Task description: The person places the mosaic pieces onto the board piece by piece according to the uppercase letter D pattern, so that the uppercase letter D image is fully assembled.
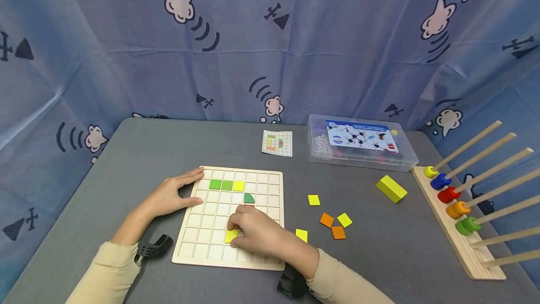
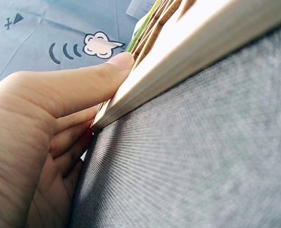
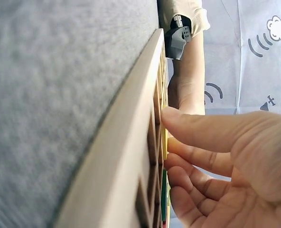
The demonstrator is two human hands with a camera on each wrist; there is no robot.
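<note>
My right hand (image 1: 261,231) pinches a yellow square tile (image 1: 231,236) between thumb and fingers, low on a wooden grid board (image 1: 185,261). In the right wrist view the yellow tile shows as a thin strip by the thumb, partly hidden. My left hand (image 1: 170,196) rests on the board's upper left edge. Its thumb (image 2: 95,85) lies straight across the rim in the left wrist view, and the other fingers touch the side. Two green tiles (image 1: 221,185) and one yellow tile (image 1: 238,186) sit in the upper row. Below them is a green quarter-round piece (image 1: 249,198); red shows beneath it, mostly covered by my right hand.
Loose yellow tiles (image 1: 313,200) and orange tiles (image 1: 338,232) lie right of the board. A printed grid card (image 1: 277,143) is behind it. Farther right are a clear plastic box (image 1: 358,142), a yellow block (image 1: 391,188) and a wooden peg rack with coloured rings (image 1: 460,229).
</note>
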